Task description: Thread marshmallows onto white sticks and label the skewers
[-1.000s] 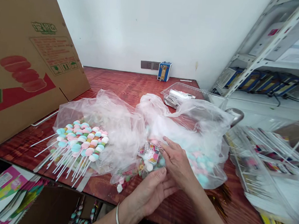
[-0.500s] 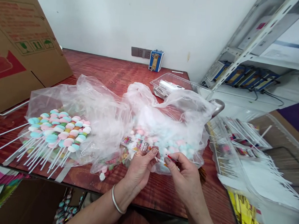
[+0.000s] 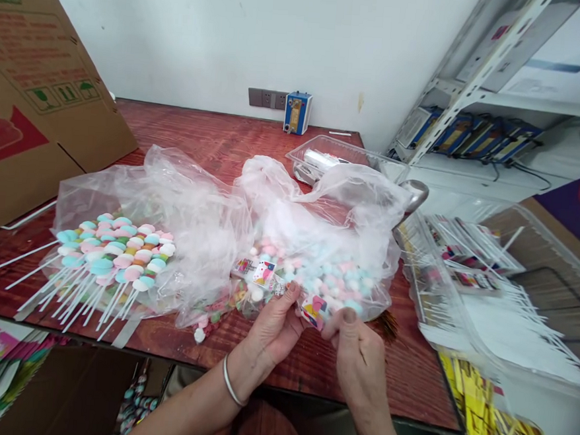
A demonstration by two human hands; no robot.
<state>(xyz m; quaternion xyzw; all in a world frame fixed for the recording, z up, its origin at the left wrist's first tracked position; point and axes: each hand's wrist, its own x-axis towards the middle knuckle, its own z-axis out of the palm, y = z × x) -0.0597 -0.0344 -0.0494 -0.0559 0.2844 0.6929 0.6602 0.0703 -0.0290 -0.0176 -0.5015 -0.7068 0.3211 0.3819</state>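
Note:
My left hand (image 3: 273, 329), with a silver bangle at the wrist, pinches a clear printed plastic wrapper (image 3: 265, 274). One end of it stretches out to the left, and a colourful printed part (image 3: 314, 310) shows between my hands. My right hand (image 3: 360, 356) is closed beside that part, thumb against bent fingers; what lies inside its grip is hidden. Behind my hands an opened clear bag (image 3: 320, 213) holds pink, blue and white marshmallows (image 3: 350, 278). Several marshmallow sticks (image 3: 116, 252) lie in rows on another clear bag (image 3: 194, 237) at the left.
A clear tub (image 3: 417, 312) with white sticks and printed wrappers stands at the right. A clear tray (image 3: 299, 153) and a metal scoop (image 3: 415, 194) lie behind the bag. A cardboard box (image 3: 45, 94) rises at the left. Yellow packets (image 3: 480, 403) show at the lower right.
My right hand has turned and moved slightly down and right, its fingers now more curled. A colourful printed part of the wrapper now shows between my hands.

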